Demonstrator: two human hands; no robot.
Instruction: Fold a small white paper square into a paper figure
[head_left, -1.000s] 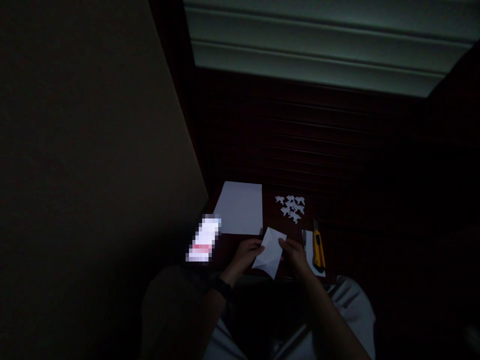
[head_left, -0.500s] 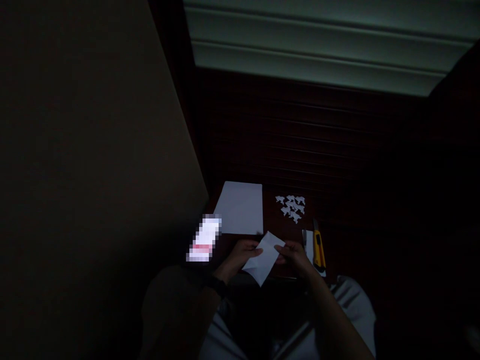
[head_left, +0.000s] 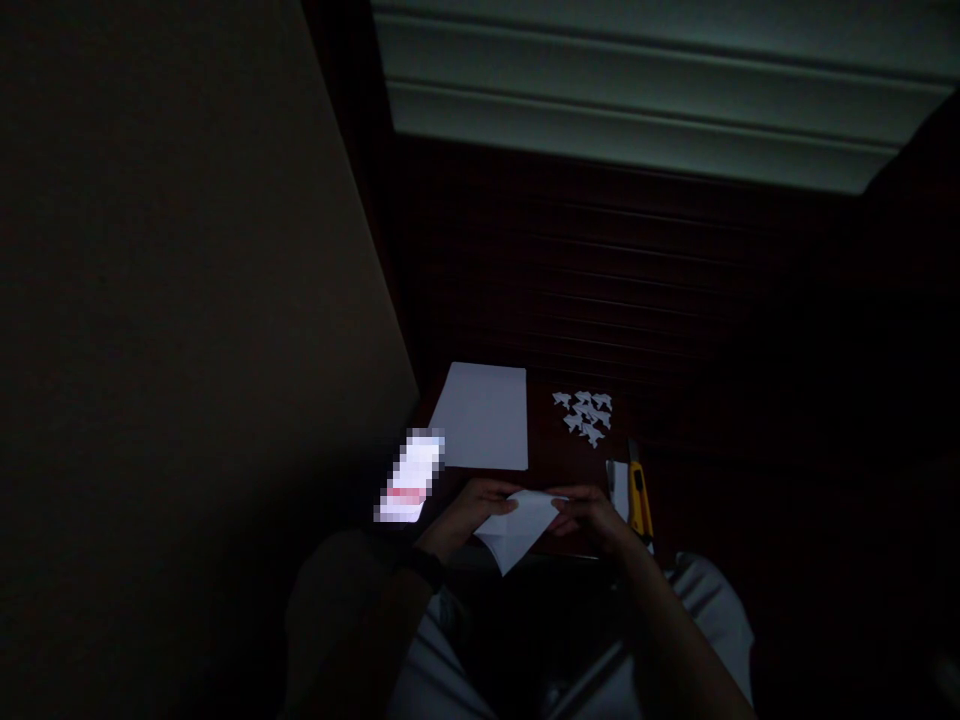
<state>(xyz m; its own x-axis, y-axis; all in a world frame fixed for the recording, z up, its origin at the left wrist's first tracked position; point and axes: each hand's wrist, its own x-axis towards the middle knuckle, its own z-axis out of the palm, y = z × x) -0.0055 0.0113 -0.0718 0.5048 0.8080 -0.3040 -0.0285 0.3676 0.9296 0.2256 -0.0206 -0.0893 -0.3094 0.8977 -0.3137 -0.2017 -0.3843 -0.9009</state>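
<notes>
A white piece of paper [head_left: 517, 530] is held between my two hands over the near edge of the small dark table. My left hand [head_left: 476, 508] pinches its left side, thumb on top and fingers behind. On the right side my right hand [head_left: 589, 515] grips it the same way, with the thumb on the near face. The paper's top edge looks bent away from me, and a pointed corner hangs down toward my lap. Several small folded white paper pieces [head_left: 585, 415] lie in a cluster beyond my right hand.
Behind my left hand lies a stack or sheet of white paper [head_left: 484, 415]. A lit phone [head_left: 411, 475], its screen blurred, is at the left. A yellow box cutter [head_left: 640, 500] rests on white paper strips [head_left: 619, 485] at the right. A wall [head_left: 225, 250] rises close on the left.
The top corner of the paper, which pointed up before, has been folded back, so its upper edge is now flatter. My hands have shifted only slightly.
</notes>
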